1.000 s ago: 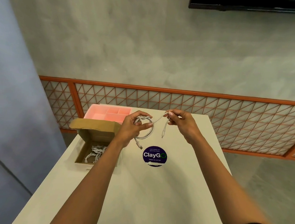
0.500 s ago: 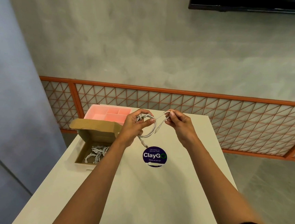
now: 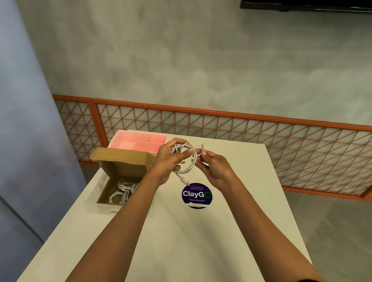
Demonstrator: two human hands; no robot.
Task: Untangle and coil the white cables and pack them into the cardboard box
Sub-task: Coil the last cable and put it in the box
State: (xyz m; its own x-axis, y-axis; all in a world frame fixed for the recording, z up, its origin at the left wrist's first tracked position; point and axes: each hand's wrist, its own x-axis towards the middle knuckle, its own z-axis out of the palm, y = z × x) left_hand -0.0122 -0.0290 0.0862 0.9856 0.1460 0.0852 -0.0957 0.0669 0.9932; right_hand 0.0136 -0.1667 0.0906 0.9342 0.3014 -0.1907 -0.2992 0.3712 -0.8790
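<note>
Matt brown cardboard box (image 3: pixel 120 161); smooth matt table (image 3: pixel 171 240); glossy pink plastic tray (image 3: pixel 140 142).

Curled left hand (image 3: pixel 167 160) beside pinching right hand (image 3: pixel 217 169)

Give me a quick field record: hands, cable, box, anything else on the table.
left hand: grips the coiled cable
right hand: pinches the cable's loose end beside the coil
cable: white, held above the table, one plug hanging
box: open, left side, packed cables inside
tray: pink, behind the box
sticker: round, purple, near the plug
</note>
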